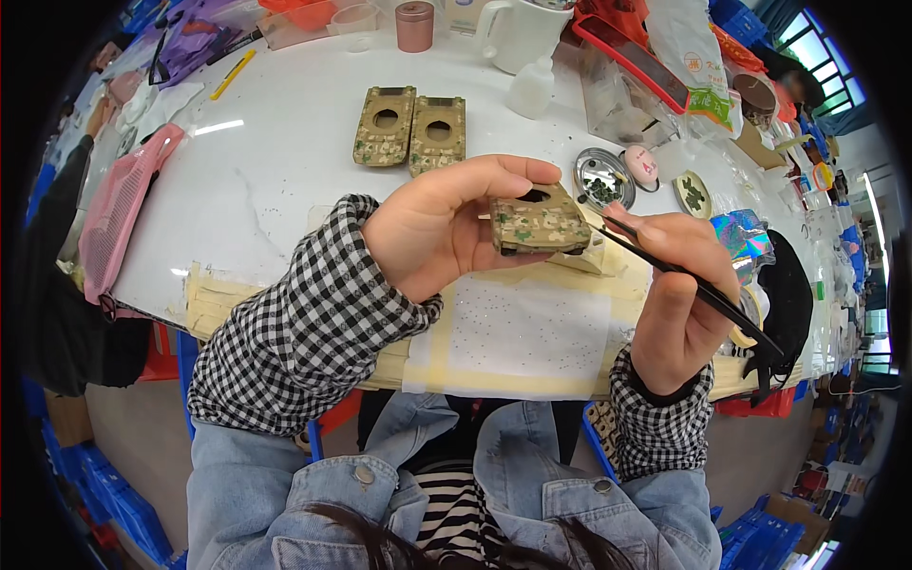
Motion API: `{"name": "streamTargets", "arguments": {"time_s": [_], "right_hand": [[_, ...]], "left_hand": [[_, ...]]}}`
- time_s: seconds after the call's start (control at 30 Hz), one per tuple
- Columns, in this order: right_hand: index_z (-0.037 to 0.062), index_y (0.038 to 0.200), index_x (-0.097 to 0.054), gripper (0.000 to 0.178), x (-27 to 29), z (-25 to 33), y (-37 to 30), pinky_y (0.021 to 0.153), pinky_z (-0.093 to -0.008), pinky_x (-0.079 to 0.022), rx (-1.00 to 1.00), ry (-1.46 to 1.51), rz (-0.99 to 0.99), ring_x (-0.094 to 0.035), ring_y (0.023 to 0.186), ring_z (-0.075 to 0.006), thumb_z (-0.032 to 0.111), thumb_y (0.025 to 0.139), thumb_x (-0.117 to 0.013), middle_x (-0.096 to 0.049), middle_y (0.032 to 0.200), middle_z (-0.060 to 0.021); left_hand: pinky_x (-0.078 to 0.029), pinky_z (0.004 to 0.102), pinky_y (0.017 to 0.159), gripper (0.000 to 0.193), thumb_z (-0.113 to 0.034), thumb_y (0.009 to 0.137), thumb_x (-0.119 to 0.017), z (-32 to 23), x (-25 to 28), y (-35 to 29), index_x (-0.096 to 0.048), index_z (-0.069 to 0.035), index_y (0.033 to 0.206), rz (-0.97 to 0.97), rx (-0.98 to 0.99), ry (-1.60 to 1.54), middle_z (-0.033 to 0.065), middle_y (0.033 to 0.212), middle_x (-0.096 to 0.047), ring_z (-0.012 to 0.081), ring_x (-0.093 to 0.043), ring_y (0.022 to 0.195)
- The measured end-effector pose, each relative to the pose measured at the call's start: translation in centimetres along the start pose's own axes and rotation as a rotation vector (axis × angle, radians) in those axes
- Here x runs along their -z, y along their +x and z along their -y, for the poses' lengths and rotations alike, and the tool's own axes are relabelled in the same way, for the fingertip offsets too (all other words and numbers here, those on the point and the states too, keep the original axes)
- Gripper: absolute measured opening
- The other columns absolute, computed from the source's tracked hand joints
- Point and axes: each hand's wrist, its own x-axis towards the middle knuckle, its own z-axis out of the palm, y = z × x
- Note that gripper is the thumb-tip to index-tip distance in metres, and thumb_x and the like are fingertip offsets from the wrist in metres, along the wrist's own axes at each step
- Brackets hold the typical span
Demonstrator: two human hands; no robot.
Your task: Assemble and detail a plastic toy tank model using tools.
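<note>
My left hand (446, 223) is closed around a camouflage-painted model tank hull (540, 224), with the round hole in its top facing up. Black tweezers (698, 283) are pinched in my right hand (682, 285), their tips close to the hull's right side. Whether the tips hold a tiny part or touch the hull, I cannot tell. Two more camouflage hulls, a left one (384, 126) and a right one (438, 131), stand side by side beyond my left hand. A round clear dish (602, 171) with small dark green pieces lies past the held hull.
White paper (518, 332) dotted with tiny specks is taped at the table's near edge. A small dish (693, 194) of green pieces, a pink round item (640, 166), a white squeeze bottle (533, 89) and a white mug (522, 36) stand beyond. A pink mesh pouch (123, 214) lies left.
</note>
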Motion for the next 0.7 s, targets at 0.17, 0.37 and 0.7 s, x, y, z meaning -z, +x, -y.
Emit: {"name": "streamTargets", "arguments": {"time_s": [0.17,0.37,0.7], "right_hand": [[-0.0017,0.097,-0.064,0.017,-0.7,0.4,1.2,0.089,-0.0406,-0.048,0.011,-0.022,0.062,-0.061,0.089,-0.0249,0.011,0.086,-0.061,-0.066,0.095,-0.0144],[-0.0016,0.095,-0.065,0.013,-1.1,0.2,2.2,0.088,-0.0404,-0.048,0.036,-0.081,0.114,-0.062,0.084,-0.0246,0.005,0.084,-0.062,-0.067,0.092,-0.0115],[-0.0016,0.093,-0.065,0.012,-1.1,0.2,2.4,0.082,-0.0367,-0.048,0.031,-0.117,0.154,-0.061,0.081,-0.0228,0.005,0.082,-0.064,-0.067,0.089,-0.0109]], "left_hand": [[-0.05,0.0307,0.091,0.044,-0.018,0.093,-0.039,0.1,0.2,-0.2,-0.04,0.003,0.131,0.012,0.001,-0.017,0.0169,0.116,-0.059,0.024,-0.061,0.105],[-0.048,0.0312,0.094,0.043,-0.018,0.093,-0.041,0.0,0.1,-0.2,-0.039,0.001,0.132,-0.029,0.005,-0.019,0.013,0.116,-0.057,0.0188,-0.059,0.105],[-0.047,0.0323,0.096,0.043,-0.017,0.093,-0.042,0.1,0.2,-0.3,-0.039,0.002,0.132,-0.044,0.015,0.004,0.0138,0.119,-0.055,0.0193,-0.057,0.108]]}}
